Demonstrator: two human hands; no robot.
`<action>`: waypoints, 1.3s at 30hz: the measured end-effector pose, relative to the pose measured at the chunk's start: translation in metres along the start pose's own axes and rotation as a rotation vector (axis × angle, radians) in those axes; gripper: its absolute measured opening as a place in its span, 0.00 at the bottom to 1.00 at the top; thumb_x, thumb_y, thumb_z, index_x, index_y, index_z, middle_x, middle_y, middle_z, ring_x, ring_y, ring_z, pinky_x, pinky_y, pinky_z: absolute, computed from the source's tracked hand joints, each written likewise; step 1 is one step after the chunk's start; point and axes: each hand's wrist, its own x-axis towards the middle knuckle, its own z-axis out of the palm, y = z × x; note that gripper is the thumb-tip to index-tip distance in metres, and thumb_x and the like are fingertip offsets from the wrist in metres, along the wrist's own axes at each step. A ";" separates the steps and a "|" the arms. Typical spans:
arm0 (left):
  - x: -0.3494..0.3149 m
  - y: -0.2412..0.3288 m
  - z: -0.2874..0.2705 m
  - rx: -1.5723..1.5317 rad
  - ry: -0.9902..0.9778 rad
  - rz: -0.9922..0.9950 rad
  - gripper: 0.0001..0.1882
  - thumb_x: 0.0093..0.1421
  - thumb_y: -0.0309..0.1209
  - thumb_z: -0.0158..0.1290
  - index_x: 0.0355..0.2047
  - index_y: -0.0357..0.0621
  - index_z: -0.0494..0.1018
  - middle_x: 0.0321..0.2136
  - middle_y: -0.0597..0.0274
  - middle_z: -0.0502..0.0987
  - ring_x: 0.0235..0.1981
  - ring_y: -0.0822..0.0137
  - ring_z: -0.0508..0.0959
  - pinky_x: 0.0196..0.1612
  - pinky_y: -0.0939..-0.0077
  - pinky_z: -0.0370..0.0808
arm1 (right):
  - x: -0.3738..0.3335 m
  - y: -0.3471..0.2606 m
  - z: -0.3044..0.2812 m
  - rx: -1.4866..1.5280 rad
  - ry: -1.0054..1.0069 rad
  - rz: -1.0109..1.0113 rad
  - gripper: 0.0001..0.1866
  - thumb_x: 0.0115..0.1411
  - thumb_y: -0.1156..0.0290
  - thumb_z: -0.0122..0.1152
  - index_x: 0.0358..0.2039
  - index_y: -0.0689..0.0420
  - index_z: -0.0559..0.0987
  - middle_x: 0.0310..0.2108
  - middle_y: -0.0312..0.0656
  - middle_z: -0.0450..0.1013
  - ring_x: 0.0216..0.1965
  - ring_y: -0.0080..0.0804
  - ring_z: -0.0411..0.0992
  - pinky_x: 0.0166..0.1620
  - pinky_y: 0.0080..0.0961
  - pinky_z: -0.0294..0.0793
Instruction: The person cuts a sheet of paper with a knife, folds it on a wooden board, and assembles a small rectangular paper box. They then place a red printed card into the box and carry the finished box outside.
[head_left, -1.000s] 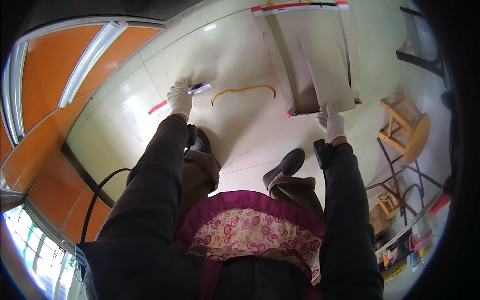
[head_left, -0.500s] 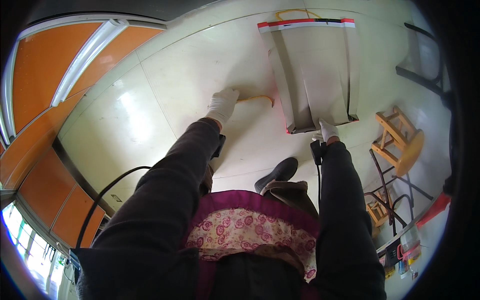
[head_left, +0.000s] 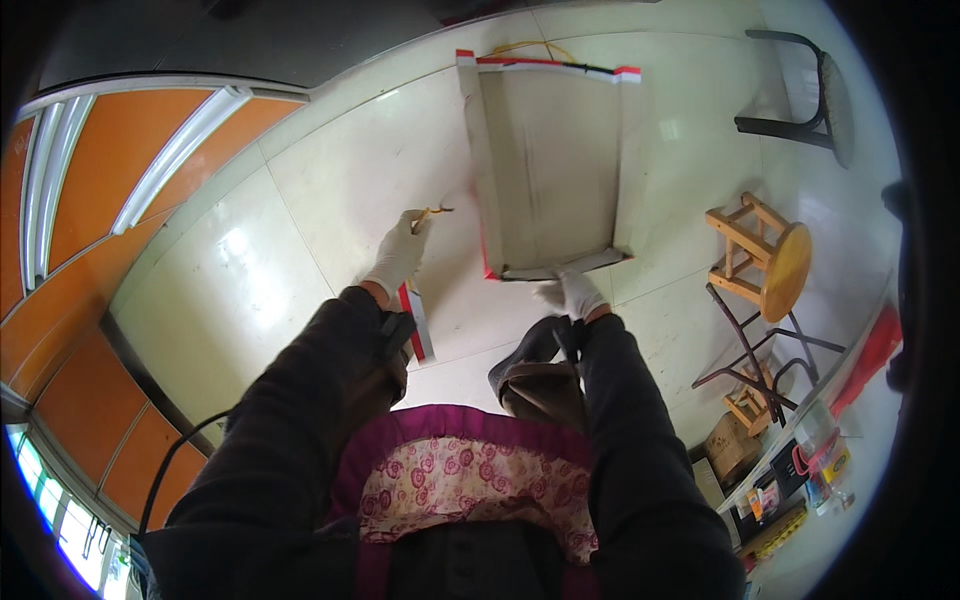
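Note:
A shallow grey-brown cardboard box with red and white edges lies with its open side up on the floor ahead of me. A yellow cord loop sticks out beyond its far edge. My left hand, in a white glove, is closed on a short bunched yellow cord, left of the box. White-gloved too, my right hand is at the box's near wall; its fingers are smeared by motion, so their grip is unclear. A red, white and grey strip shows beside my left forearm.
Orange cabinets with pale metal handles stand along the left. To the right are a black-framed chair, a wooden stool and a dark folding metal frame. My dark shoe is just below the box.
The cord in my left hand is now bunched up, where a longer end trailed before. Inner folds of the box now lie against its sides. The view has shifted, and the strip has come into sight.

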 end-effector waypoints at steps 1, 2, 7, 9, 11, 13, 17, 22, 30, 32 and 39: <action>0.005 0.008 0.007 -0.050 -0.008 -0.032 0.29 0.61 0.55 0.56 0.52 0.47 0.71 0.26 0.56 0.78 0.21 0.63 0.79 0.25 0.67 0.76 | -0.005 0.002 0.005 -0.184 -0.092 0.031 0.28 0.70 0.46 0.45 0.40 0.63 0.77 0.34 0.50 0.80 0.32 0.37 0.80 0.40 0.36 0.82; 0.011 0.015 0.011 -0.049 -0.017 -0.039 0.31 0.59 0.55 0.57 0.52 0.44 0.71 0.28 0.56 0.79 0.22 0.64 0.79 0.25 0.68 0.76 | -0.009 -0.001 0.003 -0.349 -0.147 0.102 0.29 0.68 0.44 0.47 0.37 0.61 0.78 0.30 0.47 0.79 0.27 0.34 0.78 0.32 0.32 0.79; 0.054 0.019 0.027 0.078 -0.011 -0.012 0.33 0.55 0.52 0.62 0.51 0.38 0.73 0.33 0.59 0.79 0.31 0.66 0.79 0.32 0.71 0.74 | 0.010 -0.043 -0.070 -0.675 0.617 -0.812 0.30 0.61 0.45 0.60 0.49 0.60 0.75 0.35 0.50 0.78 0.35 0.40 0.77 0.38 0.34 0.76; 0.071 0.009 0.034 0.054 -0.038 0.033 0.31 0.55 0.51 0.62 0.49 0.38 0.74 0.33 0.59 0.79 0.32 0.65 0.78 0.34 0.70 0.75 | 0.027 -0.059 -0.093 -0.746 0.706 -0.757 0.36 0.59 0.47 0.65 0.56 0.65 0.71 0.49 0.53 0.75 0.51 0.42 0.73 0.52 0.34 0.73; 0.080 0.000 0.047 -0.037 -0.063 0.100 0.28 0.56 0.49 0.61 0.47 0.40 0.75 0.34 0.57 0.79 0.33 0.63 0.79 0.37 0.70 0.75 | 0.049 -0.058 -0.092 -0.436 0.475 -0.572 0.37 0.57 0.50 0.67 0.57 0.66 0.70 0.51 0.53 0.75 0.54 0.42 0.72 0.55 0.33 0.71; 0.079 -0.001 0.062 -0.070 -0.125 0.077 0.23 0.57 0.46 0.59 0.45 0.42 0.76 0.37 0.53 0.81 0.36 0.59 0.80 0.40 0.67 0.77 | 0.066 -0.046 -0.080 -0.352 0.302 -0.467 0.35 0.56 0.53 0.68 0.56 0.65 0.73 0.45 0.51 0.78 0.49 0.42 0.75 0.51 0.33 0.73; 0.031 0.009 0.071 0.425 0.001 0.260 0.19 0.57 0.43 0.56 0.45 0.48 0.76 0.42 0.51 0.80 0.44 0.50 0.80 0.45 0.56 0.77 | 0.041 -0.022 -0.080 -0.791 0.587 -0.758 0.16 0.56 0.61 0.60 0.40 0.56 0.84 0.35 0.50 0.81 0.38 0.45 0.79 0.43 0.34 0.76; -0.052 0.023 0.017 0.399 -0.095 0.378 0.17 0.57 0.40 0.56 0.45 0.47 0.74 0.40 0.51 0.80 0.43 0.50 0.80 0.44 0.56 0.76 | -0.078 -0.004 -0.095 -0.697 0.562 -0.750 0.16 0.60 0.63 0.58 0.40 0.63 0.82 0.30 0.44 0.80 0.33 0.31 0.77 0.38 0.30 0.74; -0.227 0.015 -0.089 0.097 0.164 0.442 0.10 0.61 0.28 0.53 0.43 0.42 0.74 0.34 0.50 0.78 0.35 0.50 0.81 0.38 0.61 0.77 | -0.278 0.030 -0.056 -0.208 -0.078 -0.556 0.16 0.68 0.69 0.51 0.52 0.61 0.76 0.46 0.39 0.76 0.47 0.32 0.75 0.51 0.26 0.73; -0.290 0.009 -0.126 0.172 0.289 0.492 0.10 0.62 0.28 0.53 0.43 0.41 0.74 0.34 0.51 0.78 0.34 0.52 0.81 0.36 0.64 0.78 | -0.322 0.036 -0.028 -0.019 -0.293 -0.611 0.22 0.71 0.61 0.48 0.60 0.58 0.70 0.53 0.42 0.73 0.54 0.36 0.71 0.58 0.32 0.70; -0.505 -0.036 -0.194 -0.056 0.635 0.411 0.14 0.64 0.33 0.53 0.47 0.42 0.74 0.36 0.50 0.79 0.36 0.52 0.81 0.39 0.64 0.77 | -0.457 0.032 0.091 -0.580 -0.697 -0.499 0.29 0.71 0.52 0.48 0.64 0.57 0.67 0.57 0.39 0.71 0.56 0.29 0.69 0.60 0.31 0.67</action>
